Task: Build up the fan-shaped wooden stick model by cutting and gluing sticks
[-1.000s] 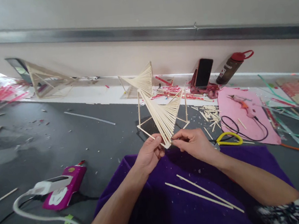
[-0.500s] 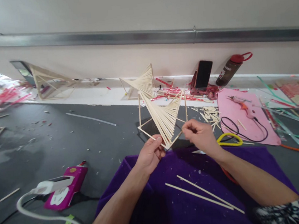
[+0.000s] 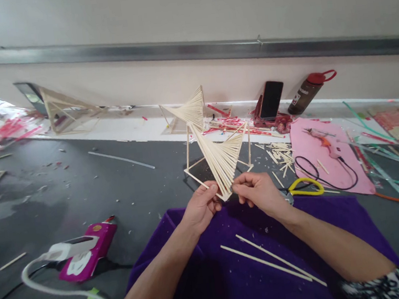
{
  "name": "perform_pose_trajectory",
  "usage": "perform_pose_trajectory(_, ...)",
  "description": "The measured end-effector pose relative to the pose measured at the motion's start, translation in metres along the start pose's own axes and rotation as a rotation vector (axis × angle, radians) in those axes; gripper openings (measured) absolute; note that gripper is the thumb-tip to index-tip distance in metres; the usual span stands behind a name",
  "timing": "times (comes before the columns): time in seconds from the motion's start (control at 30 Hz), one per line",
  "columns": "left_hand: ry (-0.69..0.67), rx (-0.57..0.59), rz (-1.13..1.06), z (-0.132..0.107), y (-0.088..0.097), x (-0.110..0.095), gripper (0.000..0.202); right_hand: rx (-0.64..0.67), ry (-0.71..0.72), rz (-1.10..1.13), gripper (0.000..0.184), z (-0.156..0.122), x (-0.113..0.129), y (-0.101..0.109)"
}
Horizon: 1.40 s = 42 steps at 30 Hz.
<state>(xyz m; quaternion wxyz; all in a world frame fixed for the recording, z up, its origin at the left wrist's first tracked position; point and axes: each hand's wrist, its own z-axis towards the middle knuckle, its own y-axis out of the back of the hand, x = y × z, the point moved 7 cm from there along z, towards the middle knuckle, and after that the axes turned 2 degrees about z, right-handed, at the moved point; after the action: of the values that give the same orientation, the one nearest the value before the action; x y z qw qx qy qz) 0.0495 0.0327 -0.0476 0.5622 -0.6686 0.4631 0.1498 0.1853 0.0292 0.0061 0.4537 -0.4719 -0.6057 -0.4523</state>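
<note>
A wooden stick model (image 3: 218,159) with a fanned, twisted surface of thin sticks inside a stick frame is tilted in front of me. My left hand (image 3: 201,206) is closed round its near corner on the left side, thumb on top. At the right of that same corner, my right hand (image 3: 260,189) has its fingers pinched on the frame's edge, close to the sticks' lower ends. Two loose wooden sticks (image 3: 266,263) lie on the purple cloth (image 3: 199,269) below my hands. Yellow-handled scissors (image 3: 306,186) lie beyond my right wrist, partly hidden by it.
Behind stands a second stick model (image 3: 189,110), near a phone (image 3: 271,99) and a bottle (image 3: 308,93). At right, a glue gun (image 3: 323,141) with its cord lies on pink paper (image 3: 302,133), beside short stick pieces (image 3: 281,154). A magenta power strip (image 3: 88,251) sits at left.
My right hand has moved left along the frame, from its right side to the near corner beside my left hand. The model has shifted slightly; my left hand keeps its hold.
</note>
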Motion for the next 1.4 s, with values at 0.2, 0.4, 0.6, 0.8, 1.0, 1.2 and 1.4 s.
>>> perform_pose_trajectory(0.2,0.005,-0.003,0.011,-0.001,-0.002,0.000,0.027,-0.054,0.004,-0.044,0.008,-0.001,-0.002,0.000)
perform_pose_trajectory(0.4,0.015,-0.021,0.026,-0.001,-0.003,0.003,0.025,-0.166,0.066,-0.113,0.006,-0.001,-0.003,-0.001)
perform_pose_trajectory(0.6,0.010,-0.032,0.030,-0.001,-0.005,0.004,0.025,-0.228,0.129,-0.137,0.008,-0.002,-0.003,0.001)
perform_pose_trajectory(0.8,0.008,-0.036,0.032,-0.002,-0.005,0.004,0.026,-0.208,0.105,-0.082,0.006,-0.001,-0.010,0.002)
perform_pose_trajectory(1.0,0.012,-0.037,0.034,-0.003,-0.006,0.005,0.026,-0.172,0.065,-0.027,0.003,-0.001,-0.013,0.002)
perform_pose_trajectory(1.2,0.016,-0.041,0.039,-0.002,-0.005,0.006,0.027,-0.159,0.061,-0.039,0.003,-0.001,-0.010,0.004)
perform_pose_trajectory(1.4,0.022,-0.042,0.040,-0.002,-0.006,0.006,0.025,-0.143,0.067,-0.079,0.003,0.000,-0.009,0.006)
